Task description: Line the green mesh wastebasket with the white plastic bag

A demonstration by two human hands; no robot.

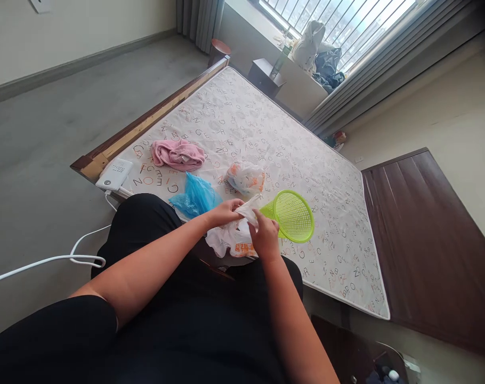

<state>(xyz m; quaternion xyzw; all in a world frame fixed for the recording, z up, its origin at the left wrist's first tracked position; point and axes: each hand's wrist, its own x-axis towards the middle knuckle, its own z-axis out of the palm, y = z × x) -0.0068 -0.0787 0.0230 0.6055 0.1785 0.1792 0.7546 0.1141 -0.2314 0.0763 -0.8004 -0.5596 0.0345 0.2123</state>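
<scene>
My left hand [224, 212] and my right hand [265, 234] pinch a thin white plastic bag [249, 207] stretched between them. Below it, close to my lap, lies crumpled white plastic with orange print [244, 249]; whether it is part of the same bag I cannot tell. A lime-green mesh basket [294, 216] rests tipped on its side just right of my right hand. Left of my left hand is a crumpled blue plastic bag [198, 194]. Another clear-white plastic bag with orange print [246, 177] sits just beyond the hands.
A pink towel [177, 154] and a white device with a cable [115, 174] lie on the letter-patterned mattress [262, 128]. A dark headboard [430, 245] stands at right. Beneath the barred window are a small grey table [265, 74] and a stuffed white bag [308, 45].
</scene>
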